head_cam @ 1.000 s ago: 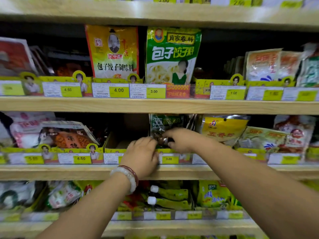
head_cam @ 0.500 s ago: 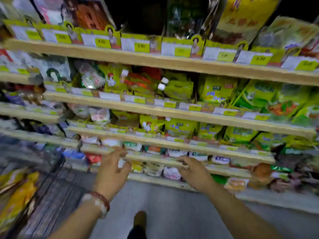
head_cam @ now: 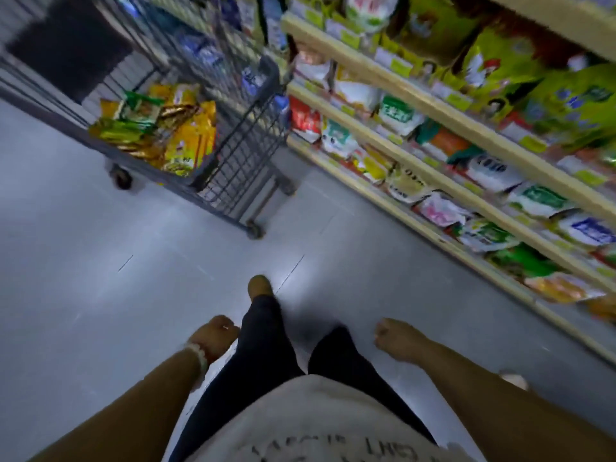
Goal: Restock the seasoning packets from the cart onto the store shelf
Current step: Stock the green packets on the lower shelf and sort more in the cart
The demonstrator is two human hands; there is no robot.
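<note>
Since a second ago our hands have left the shelf (head_cam: 430, 105) and dropped beside our legs; we now look down at the floor (head_cam: 83, 278). Our left hand (head_cam: 215, 338) and right hand (head_cam: 395, 340) hang loosely curled, holding nothing. Yellow and green seasoning packets (head_cam: 173, 131) lie piled in the cart (head_cam: 240, 161), far left, just beside the stocked shelf on the right.

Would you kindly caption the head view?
Empty-handed, left hand and right hand hang as the person faces the cart of seasoning packets.
</note>
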